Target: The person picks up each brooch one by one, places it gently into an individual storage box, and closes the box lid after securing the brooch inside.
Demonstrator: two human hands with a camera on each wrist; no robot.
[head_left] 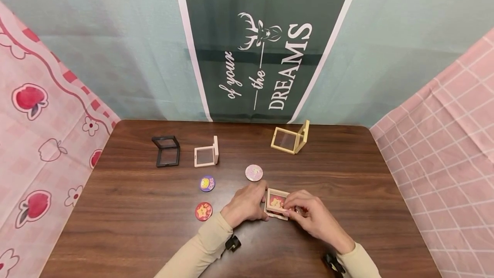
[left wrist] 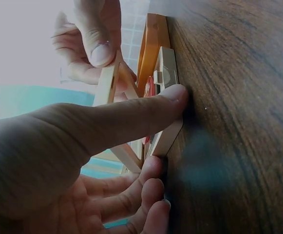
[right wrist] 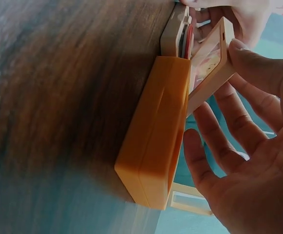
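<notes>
My left hand (head_left: 246,203) grips the base of a small cream hinged display case (head_left: 277,216) on the table, its thumb on the near side and fingers beyond. With the thumb and fingers of my right hand (head_left: 311,213) I pinch the case's tilted lid (right wrist: 224,63), partly raised above the base. A red round badge with a yellow star (head_left: 275,202) shows through the lid's clear window; its red edge is between lid and base in the wrist views. An orange box-like thing (right wrist: 153,131) stands beside the case, mostly hidden under my right hand in the head view.
Behind stand open hinged cases: black (head_left: 168,164), pale pink (head_left: 204,165) and yellow (head_left: 283,150). Round badges lie about: pink (head_left: 254,173), purple (head_left: 207,183) and red (head_left: 203,211). Printed cloths border the wooden table (head_left: 135,235) at the back and sides.
</notes>
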